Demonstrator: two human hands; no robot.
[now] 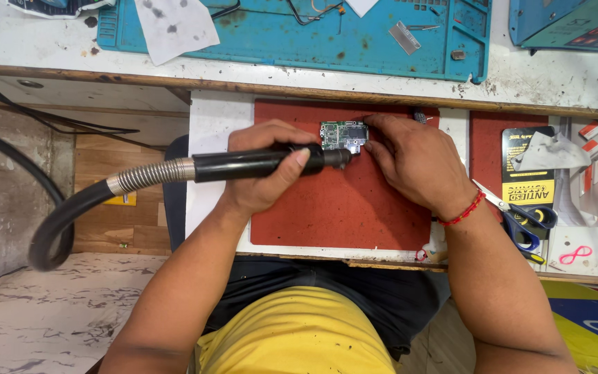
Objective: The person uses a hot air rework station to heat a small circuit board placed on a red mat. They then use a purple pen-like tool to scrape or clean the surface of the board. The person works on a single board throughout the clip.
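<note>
Your left hand (pixel 264 173) is wrapped around the hot-air wand (pixel 257 164), nozzle at the circuit board (pixel 344 136); your right hand (pixel 413 159) fingertips pin it flat to the red mat (pixel 340 215).

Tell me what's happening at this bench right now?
A person sits at a pull-out shelf, working on a small green circuit board that lies on a red mat. The left hand grips a black handpiece on a flexible hose, its tip at the board's lower edge. The right hand steadies the board with its fingertips. Blue-handled scissors lie to the right, untouched.
</note>
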